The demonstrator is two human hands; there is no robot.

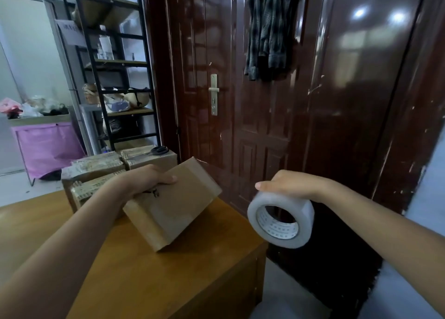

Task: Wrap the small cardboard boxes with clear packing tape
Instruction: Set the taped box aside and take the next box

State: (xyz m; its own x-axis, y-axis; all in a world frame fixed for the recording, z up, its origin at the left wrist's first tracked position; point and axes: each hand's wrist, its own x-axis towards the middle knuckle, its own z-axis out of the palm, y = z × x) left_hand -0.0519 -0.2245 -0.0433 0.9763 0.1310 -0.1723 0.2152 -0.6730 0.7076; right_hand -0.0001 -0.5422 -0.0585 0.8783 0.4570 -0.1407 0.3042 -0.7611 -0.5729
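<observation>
My left hand (147,180) grips a small cardboard box (173,205) from its far side, thumb on the top face. The box is tilted, with its near corner resting on the wooden table (149,282). A band of clear tape runs across its top. To the right, past the table's edge, my right hand (292,184) holds a roll of clear packing tape (280,220) from above, with the roll's core facing me. No tape strand is visible between roll and box.
Several taped cardboard boxes (96,172) are stacked at the table's far left, with black scissors (157,150) on the farthest one. A dark red door (265,102) stands close behind. A black shelf rack (115,66) and pink bin (45,145) stand at left.
</observation>
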